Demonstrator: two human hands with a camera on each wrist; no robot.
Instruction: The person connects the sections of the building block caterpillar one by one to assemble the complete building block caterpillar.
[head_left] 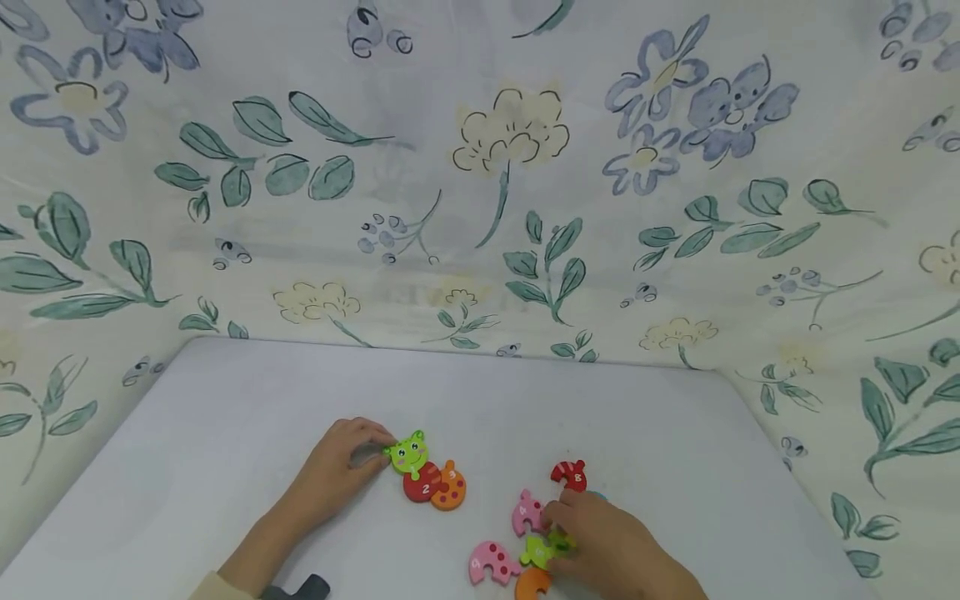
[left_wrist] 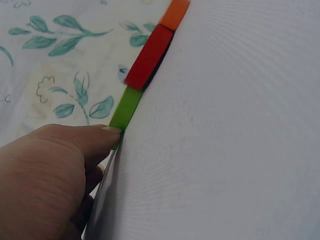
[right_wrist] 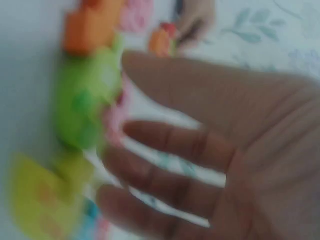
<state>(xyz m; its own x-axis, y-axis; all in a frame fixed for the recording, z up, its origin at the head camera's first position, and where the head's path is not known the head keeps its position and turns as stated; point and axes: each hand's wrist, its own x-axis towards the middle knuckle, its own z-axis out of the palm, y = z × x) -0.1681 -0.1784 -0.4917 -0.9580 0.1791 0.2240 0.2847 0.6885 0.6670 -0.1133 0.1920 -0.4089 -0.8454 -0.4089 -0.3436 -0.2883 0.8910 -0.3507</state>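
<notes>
Through the head camera I am seeing the left hand (head_left: 341, 467) pinching the left edge of a green smiling piece (head_left: 408, 456) between thumb and finger on the left half of the white table (head_left: 487, 400). Just beside it, on its near right, a red piece marked 2 (head_left: 420, 486) is touching it, and an orange spotted piece (head_left: 448, 493) is joining the row at the right. The right hand (head_left: 611, 542) is reaching over a cluster nearer the right: a red striped piece (head_left: 573, 476) is lying at the far side, a pink piece (head_left: 527, 515) is sitting left of the fingers, a green numbered piece (head_left: 536, 552) is showing beside them, and a larger pink piece (head_left: 489, 561) is lying to the near left, with a plain orange piece (head_left: 532, 582) nearest me. A dark object (head_left: 309, 588) is poking in at the near left. From the left wrist I am looking along the row edge-on, the thumb pressing the green smiling piece, the red and orange ones following. From the right wrist everything is blurring, but I am making out thumb and fingers standing apart, not closing on anything, close to the green numbered piece; a yellow piece (right_wrist: 40, 200) is lying beside that. Whether the fingertips are touching either, I am not able to tell.
</notes>
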